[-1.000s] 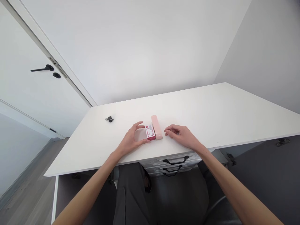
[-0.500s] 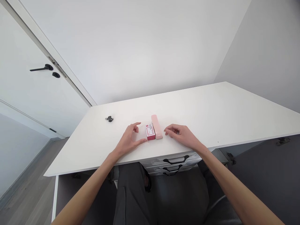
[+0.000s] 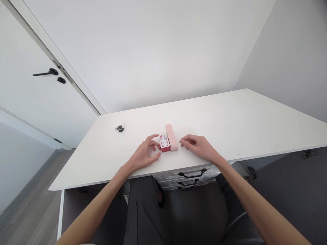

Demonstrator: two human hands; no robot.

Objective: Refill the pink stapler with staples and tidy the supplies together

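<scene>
A pink stapler (image 3: pixel 172 139) lies on the white desk, its long side pointing away from me. Close against its left side sits a small red-and-white cardboard box (image 3: pixel 165 142) with print on top. My left hand (image 3: pixel 146 152) is just left of the box, thumb and fingers curved apart with nothing held; a fingertip is at the box's left edge, and whether it touches I cannot tell. To the right of the stapler, my right hand (image 3: pixel 194 145) rests on the desk with its fingers curled together, and no object shows in it.
A small black-and-metal item (image 3: pixel 119 128), perhaps a staple remover, lies farther left on the desk (image 3: pixel 217 115). Drawers with black handles (image 3: pixel 192 173) are under the front edge. A wall rises behind, and a door with a black handle (image 3: pixel 46 72) stands at left.
My left hand has shifted slightly, its fingers bending in toward the box's left side and the thumb moving a little down. My right hand stays in place.
</scene>
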